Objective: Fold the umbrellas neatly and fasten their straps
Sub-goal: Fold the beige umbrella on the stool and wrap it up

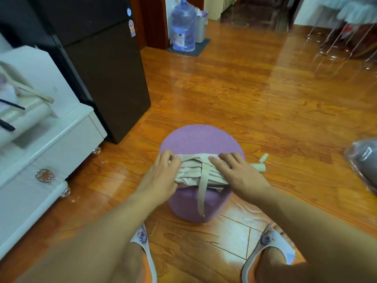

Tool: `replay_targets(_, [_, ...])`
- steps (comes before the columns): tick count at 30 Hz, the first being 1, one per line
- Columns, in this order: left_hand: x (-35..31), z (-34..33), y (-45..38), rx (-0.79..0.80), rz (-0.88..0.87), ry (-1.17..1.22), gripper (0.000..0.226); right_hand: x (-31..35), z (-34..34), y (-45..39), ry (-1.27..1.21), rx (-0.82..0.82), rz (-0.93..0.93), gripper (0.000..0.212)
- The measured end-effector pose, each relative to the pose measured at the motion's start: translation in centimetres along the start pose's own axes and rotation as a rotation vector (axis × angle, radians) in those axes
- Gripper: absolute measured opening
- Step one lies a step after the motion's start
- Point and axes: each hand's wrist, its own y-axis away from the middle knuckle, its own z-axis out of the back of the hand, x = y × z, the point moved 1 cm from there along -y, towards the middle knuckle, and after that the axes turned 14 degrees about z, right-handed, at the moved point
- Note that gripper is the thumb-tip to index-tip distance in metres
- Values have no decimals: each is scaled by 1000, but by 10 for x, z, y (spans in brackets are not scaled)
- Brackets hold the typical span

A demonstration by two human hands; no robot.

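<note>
The left hand (163, 176) curls its grip round the far end of the beige umbrella (193, 170), while the right hand (234, 170) lies flat, fingers straight, pressing the pleats down on the purple stool (200, 139). Folding looks nearly finished; the strap (202, 193) hangs loose over the stool's front, so the next move calls for wrapping and fastening it. The handle (259, 167) is partly hidden, the strap's fastener indiscernible, and no other umbrella can be made out for certain.

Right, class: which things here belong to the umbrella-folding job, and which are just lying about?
Job: umbrella, strap, left hand, right hand, stool.
Lying about: water bottle, bin, fridge, cabinet, slippers.
</note>
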Motion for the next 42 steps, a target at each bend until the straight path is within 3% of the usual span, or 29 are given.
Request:
replay_targets(2, [5, -9, 4, 68, 2, 27, 46, -3, -10, 8, 30, 48, 1, 75])
replay_targets(5, [11, -2, 8, 226, 75, 302, 27, -6, -9, 14, -17, 149, 9, 89])
replay_targets(7, [12, 0, 9, 189, 158, 492, 15, -4, -6, 19, -63, 162, 13, 88])
replay_targets(10, [8, -2, 9, 60, 263, 574, 23, 6, 5, 13, -235, 25, -108, 81])
replay_targets(13, [-3, -2, 5, 15, 410, 626, 46, 19, 18, -6, -262, -239, -182, 56])
replay_targets(16, [-10, -1, -1, -25, 517, 677, 57, 32, 23, -25, -377, -270, -286, 48])
replay_targets(22, [-6, 2, -5, 11, 584, 587, 52, 29, 20, -34, -454, -179, -327, 34])
replay_targets(25, [-5, 4, -7, 39, 603, 588, 56, 16, 19, -34, -453, -168, -329, 41])
replay_targets(29, [-4, 7, -10, 122, 660, 601, 60, 8, 16, -35, -381, -232, -336, 17])
replay_targets(35, [-7, 16, -16, 137, 732, 839, 16, 8, 19, -38, -362, -285, -331, 13])
replay_targets(39, [-1, 11, -20, 50, 678, 671, 21, 13, 19, -41, -344, -279, -332, 11])
replay_targets(42, [-1, 10, -22, 45, 684, 678, 9, 15, 17, -44, -326, -283, -347, 10])
